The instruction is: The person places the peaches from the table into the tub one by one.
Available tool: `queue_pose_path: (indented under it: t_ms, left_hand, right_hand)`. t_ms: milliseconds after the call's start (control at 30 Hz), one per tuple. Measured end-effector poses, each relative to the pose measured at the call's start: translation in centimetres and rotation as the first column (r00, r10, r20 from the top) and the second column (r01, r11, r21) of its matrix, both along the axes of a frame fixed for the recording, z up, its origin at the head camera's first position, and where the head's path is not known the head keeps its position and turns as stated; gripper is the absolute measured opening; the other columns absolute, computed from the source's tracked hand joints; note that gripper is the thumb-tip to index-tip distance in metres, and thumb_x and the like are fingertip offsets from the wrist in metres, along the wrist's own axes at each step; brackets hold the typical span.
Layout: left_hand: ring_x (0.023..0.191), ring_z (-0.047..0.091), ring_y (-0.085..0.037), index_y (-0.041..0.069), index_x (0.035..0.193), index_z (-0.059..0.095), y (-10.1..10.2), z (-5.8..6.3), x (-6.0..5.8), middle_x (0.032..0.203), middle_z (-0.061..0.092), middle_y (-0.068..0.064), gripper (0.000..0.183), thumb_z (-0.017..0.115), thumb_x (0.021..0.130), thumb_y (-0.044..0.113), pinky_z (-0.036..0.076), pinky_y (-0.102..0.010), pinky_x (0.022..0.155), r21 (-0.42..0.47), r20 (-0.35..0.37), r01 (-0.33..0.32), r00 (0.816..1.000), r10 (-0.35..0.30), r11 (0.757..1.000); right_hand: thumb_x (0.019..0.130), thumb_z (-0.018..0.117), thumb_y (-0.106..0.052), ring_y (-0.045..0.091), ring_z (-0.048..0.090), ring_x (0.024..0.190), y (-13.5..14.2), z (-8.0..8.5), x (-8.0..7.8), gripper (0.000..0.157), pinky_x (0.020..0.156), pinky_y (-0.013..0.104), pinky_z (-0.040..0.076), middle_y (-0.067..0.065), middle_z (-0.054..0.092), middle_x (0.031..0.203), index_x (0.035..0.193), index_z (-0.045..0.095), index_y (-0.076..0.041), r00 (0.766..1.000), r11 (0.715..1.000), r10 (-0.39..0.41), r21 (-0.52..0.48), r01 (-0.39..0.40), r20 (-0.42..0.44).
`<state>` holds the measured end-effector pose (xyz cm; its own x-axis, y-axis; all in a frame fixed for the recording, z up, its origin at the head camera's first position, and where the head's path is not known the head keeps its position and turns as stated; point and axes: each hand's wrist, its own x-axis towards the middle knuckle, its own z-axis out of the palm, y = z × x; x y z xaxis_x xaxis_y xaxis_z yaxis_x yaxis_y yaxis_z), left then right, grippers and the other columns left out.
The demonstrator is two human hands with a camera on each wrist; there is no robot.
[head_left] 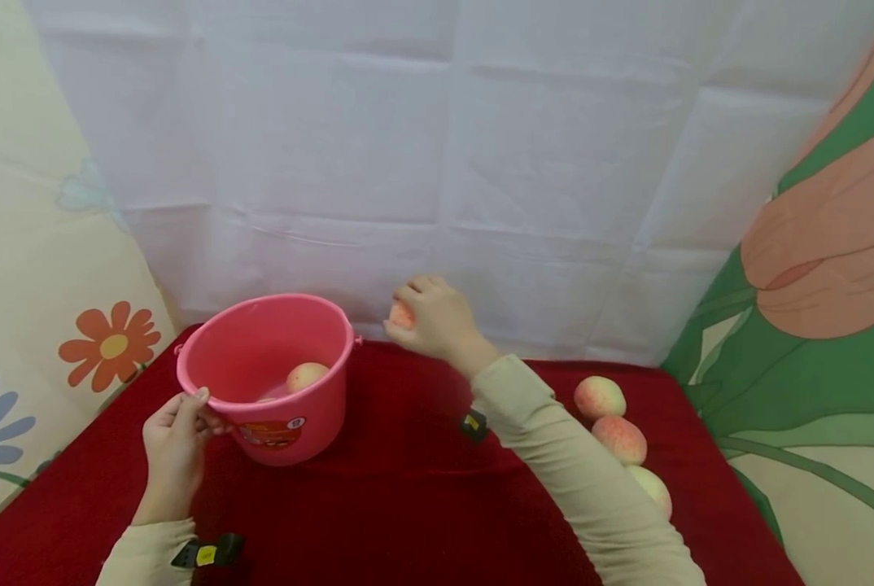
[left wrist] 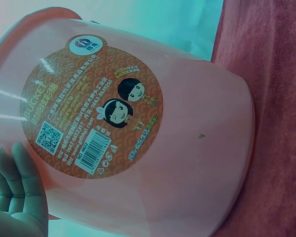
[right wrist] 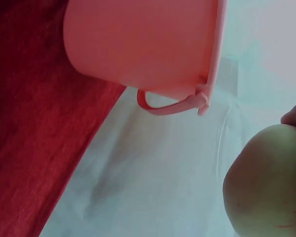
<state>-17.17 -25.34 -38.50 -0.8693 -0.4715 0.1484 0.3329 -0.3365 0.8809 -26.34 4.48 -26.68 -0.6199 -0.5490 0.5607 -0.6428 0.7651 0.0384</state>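
Observation:
A pink bucket (head_left: 312, 431) stands on the left of the red cloth, its round orange label (left wrist: 93, 106) facing the left wrist camera. My left hand (head_left: 176, 439) pinches the near-left rim between thumb and fingers. Inside the bucket a peach (head_left: 307, 376) shows, with a sliver of another beside it. Just right of the bucket and about level with its rim, my right hand (head_left: 437, 317) grips a peach (right wrist: 269, 182), held in the air. Most of that peach is covered by the hand in the head view.
Several peaches lie in a row at the right of the cloth, the farthest peach (head_left: 600, 397) fully visible and the nearest partly behind the right sleeve (head_left: 591, 480). A white sheet (head_left: 437, 163) hangs behind the table. The bucket's handle (right wrist: 172, 107) hangs toward the back.

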Motion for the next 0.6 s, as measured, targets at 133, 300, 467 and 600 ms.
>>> queue_pose_path:
  t_ms: [133,300,467,600]
  left_hand:
    - [0.042,0.052,-0.010,0.007,0.059,0.056,0.0,0.1,0.0,0.051,0.053,-0.002,0.032,0.054,0.091,0.009,0.049,-0.021,0.044,0.005,0.002,-0.002,1.000,0.002,1.000]
    - [0.043,0.052,-0.010,0.007,0.060,0.056,0.0,0.1,0.1,0.052,0.053,-0.002,0.032,0.053,0.091,0.010,0.049,-0.021,0.045,-0.002,0.012,0.002,1.000,-0.002,1.000]
    - [0.043,0.052,-0.010,0.008,0.059,0.056,0.2,0.1,0.1,0.052,0.053,-0.002,0.032,0.054,0.091,0.011,0.049,-0.020,0.045,0.001,0.013,0.001,1.000,-0.001,1.000]
    - [0.043,0.051,-0.010,0.007,0.059,0.055,0.3,0.1,0.1,0.051,0.053,-0.002,0.033,0.054,0.091,0.012,0.048,-0.020,0.044,-0.003,0.006,-0.001,1.000,0.002,1.000]
  right_hand:
    - [0.076,0.064,-0.038,0.026,0.055,0.098,-0.9,0.1,0.0,0.036,0.074,0.038,0.050,0.007,0.061,0.104,0.100,0.064,-0.011,1.000,1.000,-0.002,0.005,0.002,0.019]
    - [0.077,0.064,-0.040,0.023,0.054,0.099,-1.9,0.1,0.1,0.037,0.075,0.036,0.050,0.005,0.060,0.103,0.101,0.064,-0.012,0.999,1.000,-0.010,0.019,0.009,0.033]
    - [0.078,0.064,-0.041,0.023,0.054,0.099,-2.8,0.3,0.0,0.037,0.078,0.035,0.048,0.005,0.060,0.104,0.101,0.064,-0.013,0.999,1.000,-0.003,0.018,0.002,0.046]
    - [0.079,0.063,-0.040,0.022,0.055,0.094,-3.5,0.5,0.0,0.035,0.077,0.033,0.047,0.004,0.060,0.101,0.100,0.064,-0.013,0.999,1.000,0.013,0.008,-0.014,0.049]
